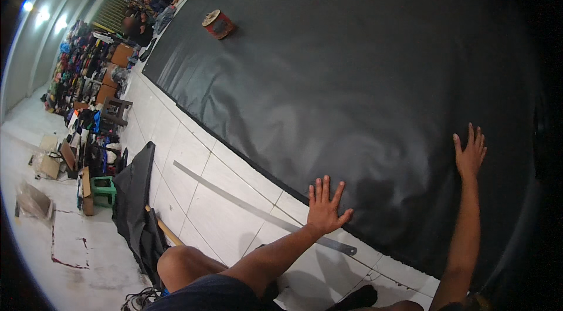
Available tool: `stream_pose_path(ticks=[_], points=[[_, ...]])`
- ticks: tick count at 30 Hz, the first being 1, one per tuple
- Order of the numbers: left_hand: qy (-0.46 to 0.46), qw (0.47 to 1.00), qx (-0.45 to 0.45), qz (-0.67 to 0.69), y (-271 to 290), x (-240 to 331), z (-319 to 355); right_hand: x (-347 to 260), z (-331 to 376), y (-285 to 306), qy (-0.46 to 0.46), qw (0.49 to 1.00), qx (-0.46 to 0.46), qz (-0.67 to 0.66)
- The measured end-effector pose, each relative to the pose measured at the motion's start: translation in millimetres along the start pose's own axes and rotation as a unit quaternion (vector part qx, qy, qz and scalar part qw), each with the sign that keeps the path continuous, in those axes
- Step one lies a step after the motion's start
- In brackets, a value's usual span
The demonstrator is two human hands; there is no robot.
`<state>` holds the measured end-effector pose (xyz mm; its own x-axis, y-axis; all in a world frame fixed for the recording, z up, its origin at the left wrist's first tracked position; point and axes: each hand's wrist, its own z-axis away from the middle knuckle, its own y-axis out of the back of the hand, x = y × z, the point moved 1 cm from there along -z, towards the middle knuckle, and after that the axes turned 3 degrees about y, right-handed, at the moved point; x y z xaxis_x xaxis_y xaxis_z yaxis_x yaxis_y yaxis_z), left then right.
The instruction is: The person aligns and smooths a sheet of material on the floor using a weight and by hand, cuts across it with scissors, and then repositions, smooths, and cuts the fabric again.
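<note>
A large sheet of black, leather-like material [328, 58] is spread over the white tiled floor, with soft wrinkles near its closest edge. My left hand [327, 208] lies flat on that edge, fingers spread, holding nothing. Farther right, my right hand [470, 152] rests open on the sheet, its fingers stretched out. Beneath my left forearm, a long metal ruler [234, 195] lies on the tiles, running toward the sheet's edge. A worn red can with a pale top [217, 24] sits upright on the far left part of the sheet.
Folded black material [134, 193] lies at the left, beside a wooden handle [169, 232]. Beyond it stand a green plastic stool [104, 191] and a dark stool [116, 111]. Stacked fabric rolls [76, 70] and boxes line the left wall. A person [139, 30] is in the background.
</note>
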<state>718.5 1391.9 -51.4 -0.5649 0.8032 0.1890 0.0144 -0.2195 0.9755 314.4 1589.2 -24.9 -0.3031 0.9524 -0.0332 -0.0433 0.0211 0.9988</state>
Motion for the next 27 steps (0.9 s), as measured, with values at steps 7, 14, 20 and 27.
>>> stream_pose_path(ticks=[7, 14, 20, 27], points=[[0.006, 1.0, -0.024, -0.002, 10, 12, -14, 4, -17, -11, -0.008, 1.0, -0.013, -0.003], [-0.052, 0.997, -0.018, 0.057, 23, 108, -108, 4, -20, -20, -0.012, 0.999, -0.007, -0.035], [-0.142, 0.986, -0.001, 0.085, -15, 209, -210, 0, -22, -11, -0.012, 0.999, -0.023, -0.041], [-0.133, 0.988, -0.009, 0.08, -21, 215, -208, 15, -29, -31, -0.002, 1.0, 0.011, -0.009]])
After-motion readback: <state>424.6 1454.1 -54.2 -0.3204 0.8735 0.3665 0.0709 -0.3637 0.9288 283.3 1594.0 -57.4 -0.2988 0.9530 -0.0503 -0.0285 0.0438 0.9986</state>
